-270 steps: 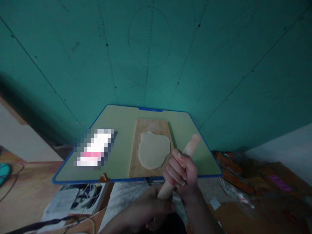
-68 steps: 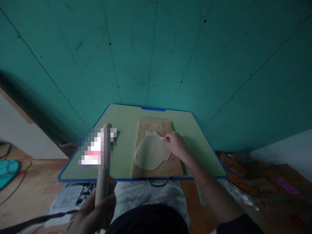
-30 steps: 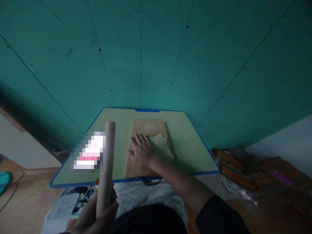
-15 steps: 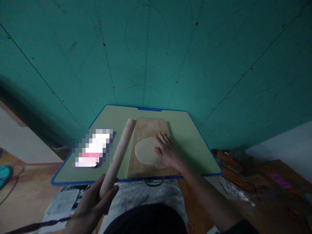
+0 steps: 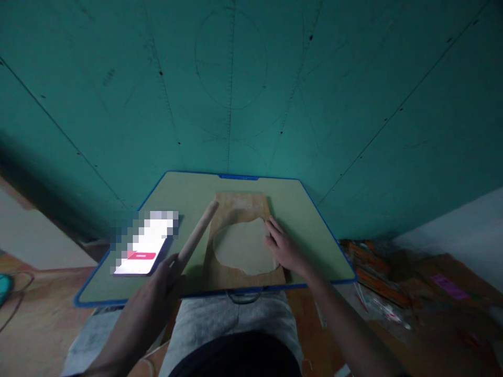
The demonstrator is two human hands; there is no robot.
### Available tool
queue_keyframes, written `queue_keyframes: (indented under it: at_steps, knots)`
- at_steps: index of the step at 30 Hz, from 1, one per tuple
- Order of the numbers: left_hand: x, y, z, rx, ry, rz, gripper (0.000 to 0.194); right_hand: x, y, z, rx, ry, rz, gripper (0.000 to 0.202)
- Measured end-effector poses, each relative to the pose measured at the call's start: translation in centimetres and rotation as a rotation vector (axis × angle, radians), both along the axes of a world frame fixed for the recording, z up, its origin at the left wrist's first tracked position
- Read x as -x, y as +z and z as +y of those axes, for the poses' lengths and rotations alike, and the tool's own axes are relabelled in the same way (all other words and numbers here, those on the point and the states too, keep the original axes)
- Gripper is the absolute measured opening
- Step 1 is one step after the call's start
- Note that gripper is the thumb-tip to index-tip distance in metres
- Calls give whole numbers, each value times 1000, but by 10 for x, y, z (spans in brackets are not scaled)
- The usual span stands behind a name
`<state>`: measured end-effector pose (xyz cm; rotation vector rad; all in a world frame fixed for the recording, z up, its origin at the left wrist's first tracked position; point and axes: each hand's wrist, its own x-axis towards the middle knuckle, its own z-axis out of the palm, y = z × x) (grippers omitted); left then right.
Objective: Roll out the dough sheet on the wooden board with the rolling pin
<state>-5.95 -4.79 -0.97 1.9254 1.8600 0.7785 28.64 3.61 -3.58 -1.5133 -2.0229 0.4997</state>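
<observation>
My left hand is wrapped round one end of a wooden rolling pin, which slants up and away to the left edge of the wooden cutting board. On the board lies a flat, roughly round sheet of dough. At the dough's right edge is my right hand, its thumb and bent fingers closed on the rim. Its fingertips are partly blurred.
The board rests on a pale folding table with a blue rim and a handle at the front. A phone with a lit screen lies on the left. A green wall rises behind. Boxes and bags sit on the floor at right.
The rolling pin has dropped lower, towards the table. My right hand has slid from on top of the dough to its right edge, and more of the sheet shows.
</observation>
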Motion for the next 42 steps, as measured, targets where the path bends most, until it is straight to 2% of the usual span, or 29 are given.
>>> queue_keyframes:
  at_steps: [2,5,8,12,16,20,27,33,35,38,42]
  knots:
    - [-2,-6,5,-31,5,124,48,3,-4,-3,-29,-21,1,54]
    - [-8,-5,11,-72,-5,226,46,5,-4,-8,-72,-65,8,52]
    - [-12,2,15,-69,-37,253,46,6,1,-18,-80,-94,-22,51]
    - [-15,12,17,-11,-43,336,47,8,3,-46,-62,-101,-137,56]
    - [-17,22,20,51,0,431,46,12,-3,-77,-118,-83,-208,60]
    - [-22,28,25,96,-7,471,48,16,-9,-96,-165,-95,-213,63]
    - [-36,34,25,139,-45,529,47,22,-6,-102,-130,-202,-222,63]
    - [-36,30,25,118,-108,565,46,20,-2,-95,-98,-255,-194,64]
    - [-34,29,27,78,-123,558,42,19,-1,-93,-91,-243,-180,65]
    - [-31,29,31,-101,-176,511,38,17,1,-92,-85,-222,-148,66]
    - [-45,28,29,-354,-337,369,33,23,4,-98,-127,-153,-146,58]
